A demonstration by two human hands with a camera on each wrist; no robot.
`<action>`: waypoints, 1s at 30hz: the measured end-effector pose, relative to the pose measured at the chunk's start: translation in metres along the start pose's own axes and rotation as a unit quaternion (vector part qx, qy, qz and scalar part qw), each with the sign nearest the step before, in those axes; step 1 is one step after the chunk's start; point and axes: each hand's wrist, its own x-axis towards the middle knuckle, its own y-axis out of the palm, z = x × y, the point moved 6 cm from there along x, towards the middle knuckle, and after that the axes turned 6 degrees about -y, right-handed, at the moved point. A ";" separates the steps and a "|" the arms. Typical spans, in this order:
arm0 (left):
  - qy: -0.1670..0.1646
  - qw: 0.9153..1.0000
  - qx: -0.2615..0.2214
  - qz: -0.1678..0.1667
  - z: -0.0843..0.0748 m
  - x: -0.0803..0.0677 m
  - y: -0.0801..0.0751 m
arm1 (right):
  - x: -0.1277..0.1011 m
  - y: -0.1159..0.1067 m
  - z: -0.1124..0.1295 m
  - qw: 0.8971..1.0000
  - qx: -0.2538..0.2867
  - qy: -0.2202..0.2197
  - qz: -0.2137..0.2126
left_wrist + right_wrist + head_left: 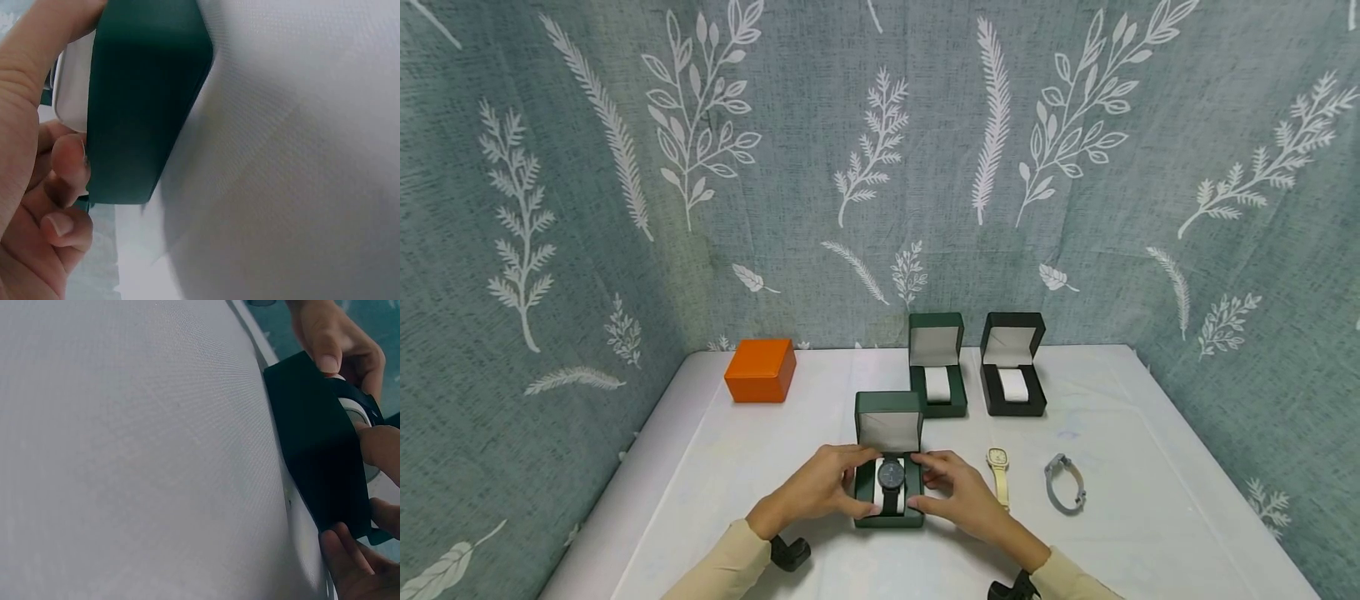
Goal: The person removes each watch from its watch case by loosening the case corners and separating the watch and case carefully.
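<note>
An open green watch box [889, 417] stands on the white table [1150, 467] in front of me, its lid upright. A black watch [892, 479] sits on the white pillow inside. My left hand [848, 485] grips the box's left side, thumb over its top edge. In the left wrist view the left hand's [59, 181] fingers curl against the green box wall [144, 106]. My right hand [931, 485] grips the right side, fingertips reaching the pillow. In the right wrist view the right hand's [369, 506] fingers wrap the dark box wall [319, 456].
Behind stand an open green box [937, 367] and an open black box [1012, 367], each holding a bare white pillow. A closed orange box [761, 371] sits at the back left. A cream watch [997, 475] and a grey watch [1064, 483] lie to the right. Patterned curtains enclose the table.
</note>
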 end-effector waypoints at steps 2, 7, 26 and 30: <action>-0.001 1.000 -0.012 -0.002 0.000 -0.001 0.000 | 0.000 0.000 0.000 1.000 0.000 0.001 0.001; -0.023 0.998 -0.055 0.003 0.005 -0.002 0.001 | 0.000 0.001 0.000 1.000 -0.008 0.007 0.002; -0.041 0.994 -0.096 -0.019 0.004 -0.003 -0.005 | 0.001 -0.009 0.015 0.999 -0.019 -0.041 -0.027; -0.033 0.994 -0.099 -0.031 0.002 -0.002 -0.006 | 0.006 -0.008 0.025 0.998 -0.014 -0.058 -0.017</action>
